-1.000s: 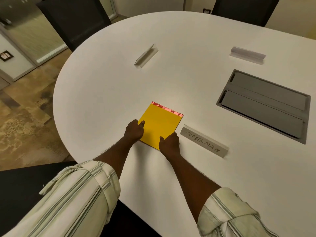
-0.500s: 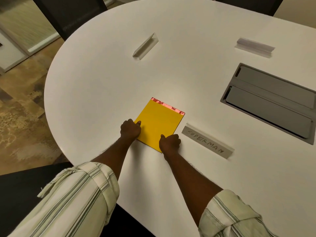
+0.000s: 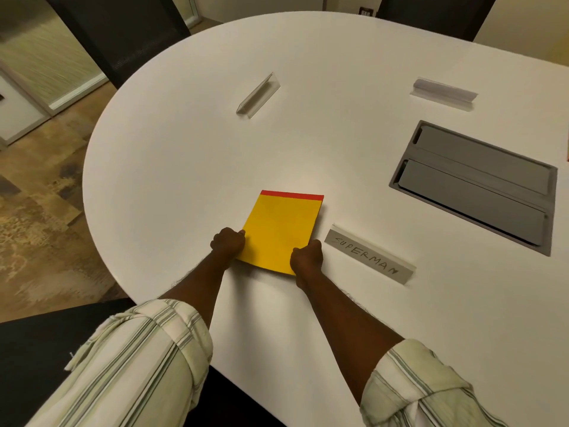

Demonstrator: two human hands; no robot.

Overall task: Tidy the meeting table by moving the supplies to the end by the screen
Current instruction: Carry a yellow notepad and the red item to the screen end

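Observation:
A yellow notepad (image 3: 281, 229) with a red top strip lies near the rounded end of the white table (image 3: 184, 167). My left hand (image 3: 228, 243) grips its near-left edge, fingers curled. My right hand (image 3: 306, 258) grips its near-right corner the same way. The near edge of the pad looks slightly raised off the table. A grey name card reading SUPERMAN (image 3: 368, 257) lies flat just right of the pad. Two clear name-card holders rest farther out: one (image 3: 258, 95) in the middle, one (image 3: 443, 94) at the far right.
A grey recessed cable hatch (image 3: 474, 186) is set into the table at the right. Dark chairs stand at the far left (image 3: 123, 35), far right (image 3: 431, 13) and close under my arms (image 3: 46, 343). Patterned floor lies to the left.
Both hands have closed tighter on the pad's near edge and turned it clockwise, so its red strip now runs nearly level. The name card has not moved.

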